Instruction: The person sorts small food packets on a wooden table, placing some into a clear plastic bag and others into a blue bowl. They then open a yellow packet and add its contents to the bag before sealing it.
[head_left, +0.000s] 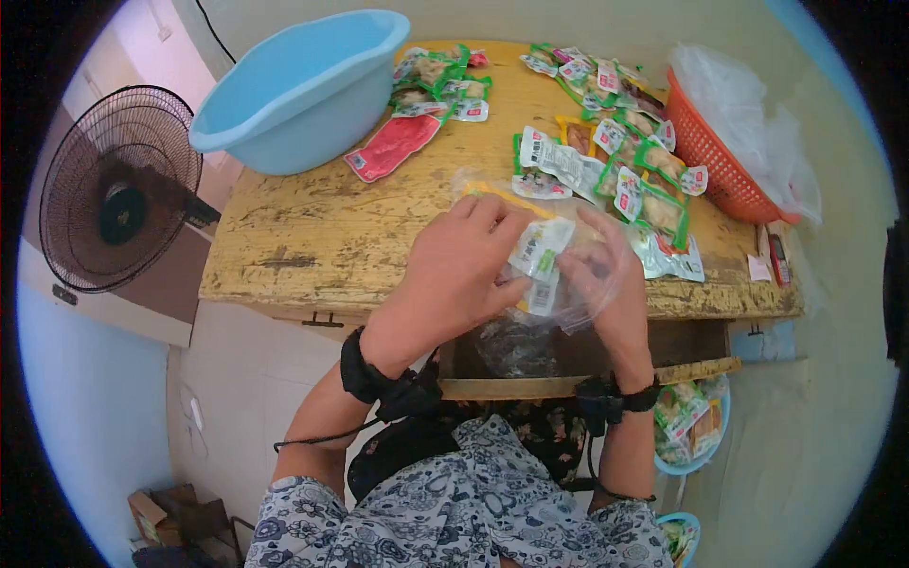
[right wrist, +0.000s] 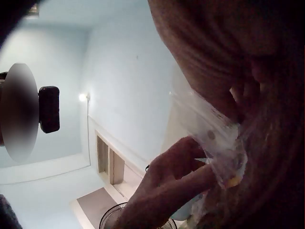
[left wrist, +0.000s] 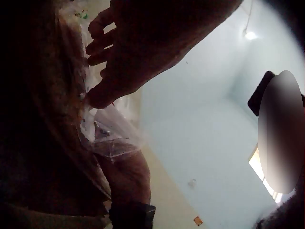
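Note:
A clear plastic bag (head_left: 606,284) lies over the near part of the worn yellow table, with a small white food packet (head_left: 542,248) in it. My right hand (head_left: 606,284) is inside the bag, its thumb and fingertips pinching the packet's right edge. From the other side my left hand (head_left: 464,256) rests on the bag, fingers partly extended and thumb (head_left: 511,292) near the packet's lower left. Both wrist views are dark; the bag (left wrist: 112,138) hangs between the hands in the left one. In the right wrist view, my left hand's fingers (right wrist: 190,183) lie at the bag's edge.
Green-edged snack packets (head_left: 663,213) lie in a pile at the right, beside an orange basket (head_left: 720,151) holding plastic bags. A blue basin (head_left: 294,104) and a pink packet (head_left: 398,147) sit at the left. Below my hands a drawer (head_left: 606,383) stands pulled out. A fan (head_left: 123,204) stands leftward.

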`<state>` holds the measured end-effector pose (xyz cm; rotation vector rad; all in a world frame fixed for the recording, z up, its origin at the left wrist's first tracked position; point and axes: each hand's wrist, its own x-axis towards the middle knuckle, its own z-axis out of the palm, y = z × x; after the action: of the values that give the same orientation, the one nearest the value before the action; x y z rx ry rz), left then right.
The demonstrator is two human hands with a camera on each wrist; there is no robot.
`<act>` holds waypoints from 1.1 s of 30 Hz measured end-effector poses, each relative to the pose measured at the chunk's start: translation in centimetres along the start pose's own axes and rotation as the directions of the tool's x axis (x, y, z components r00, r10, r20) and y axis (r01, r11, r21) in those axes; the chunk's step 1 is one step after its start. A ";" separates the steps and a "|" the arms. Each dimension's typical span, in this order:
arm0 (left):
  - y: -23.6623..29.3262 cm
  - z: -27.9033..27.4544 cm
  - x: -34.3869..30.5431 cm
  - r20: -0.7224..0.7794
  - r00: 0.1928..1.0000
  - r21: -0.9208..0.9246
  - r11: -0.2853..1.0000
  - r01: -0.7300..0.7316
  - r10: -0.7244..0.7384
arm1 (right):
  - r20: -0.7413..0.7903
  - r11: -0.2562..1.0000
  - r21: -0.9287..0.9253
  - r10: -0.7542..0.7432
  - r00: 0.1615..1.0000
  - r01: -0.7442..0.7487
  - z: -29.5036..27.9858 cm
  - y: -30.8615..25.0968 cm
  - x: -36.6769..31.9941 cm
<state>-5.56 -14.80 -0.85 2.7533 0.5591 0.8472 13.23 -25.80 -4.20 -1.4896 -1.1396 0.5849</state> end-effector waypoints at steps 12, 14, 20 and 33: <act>-1.4 2.2 1.1 -0.016 0.982 0.055 0.980 0.189 -0.188 | 0.118 0.996 -0.090 0.002 0.993 0.009 0.5 -0.6 -0.6; -1.4 2.4 1.0 -0.039 0.977 0.043 0.977 0.210 -0.208 | 0.161 0.999 -0.030 0.019 0.987 -0.014 0.5 -1.3 -0.6; -2.0 3.0 1.5 -0.092 0.948 0.061 0.948 0.312 -0.306 | 0.043 0.991 -0.076 0.115 0.992 -0.111 0.3 -1.8 -0.9; -1.9 4.1 1.5 -0.193 0.946 0.003 0.964 0.266 -0.260 | 0.086 0.900 -0.388 -0.179 0.980 0.198 0.7 0.1 -0.4</act>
<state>-2.60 -12.77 -4.03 2.5569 0.9572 1.0482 12.54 -25.79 -4.55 -1.6841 -1.4859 0.2637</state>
